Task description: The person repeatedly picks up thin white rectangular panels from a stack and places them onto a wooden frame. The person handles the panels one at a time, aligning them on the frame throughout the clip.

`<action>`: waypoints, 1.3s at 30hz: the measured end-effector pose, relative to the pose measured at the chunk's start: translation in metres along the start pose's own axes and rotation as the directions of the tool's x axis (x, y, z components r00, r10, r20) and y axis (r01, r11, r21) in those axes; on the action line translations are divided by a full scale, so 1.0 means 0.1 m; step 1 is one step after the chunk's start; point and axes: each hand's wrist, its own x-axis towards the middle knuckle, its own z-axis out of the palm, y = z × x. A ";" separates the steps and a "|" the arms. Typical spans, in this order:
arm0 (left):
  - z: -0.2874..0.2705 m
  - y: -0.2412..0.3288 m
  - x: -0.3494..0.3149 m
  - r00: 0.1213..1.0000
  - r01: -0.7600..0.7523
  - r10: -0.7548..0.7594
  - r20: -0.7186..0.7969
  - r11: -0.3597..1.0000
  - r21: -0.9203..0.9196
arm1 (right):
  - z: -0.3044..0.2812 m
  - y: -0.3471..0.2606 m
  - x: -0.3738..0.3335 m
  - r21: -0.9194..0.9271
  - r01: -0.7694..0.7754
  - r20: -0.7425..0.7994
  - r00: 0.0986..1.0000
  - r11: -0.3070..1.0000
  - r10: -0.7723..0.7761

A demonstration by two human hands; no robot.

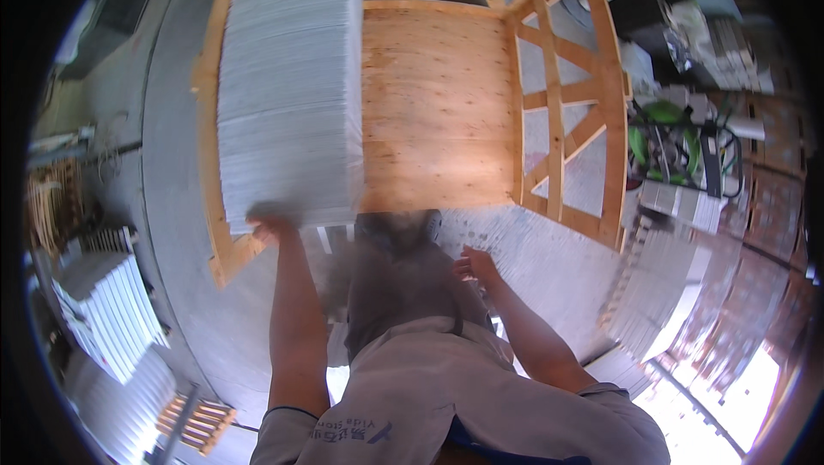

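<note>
A long row of thin white-grey sheets or slabs point(287, 79) stands packed along the left side of an open wooden crate point(438, 105). My left hand point(273, 226) is at the near left corner of this row, by the crate's left edge. A dark blur lies over its fingertips, so its grip cannot be made out. My right hand point(475, 264) hangs in the air before my right thigh, near the crate's front edge. Its fingers are loosely curled and a little apart, and nothing shows in them.
Slatted wooden sides point(611, 122) enclose the crate's right. Beyond them stands a green and black wheeled machine point(678, 143). White slabs point(112, 311) lean at the left, near a small wooden pallet point(196, 424). Stacked brown blocks or boxes point(760, 216) line the far right.
</note>
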 end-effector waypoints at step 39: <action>-0.52 -0.05 0.37 0.588 0.683 0.125 0.799 0.453 -0.573 | 0.42 2.06 -0.61 0.576 0.247 -0.356 0.934 0.779 -0.032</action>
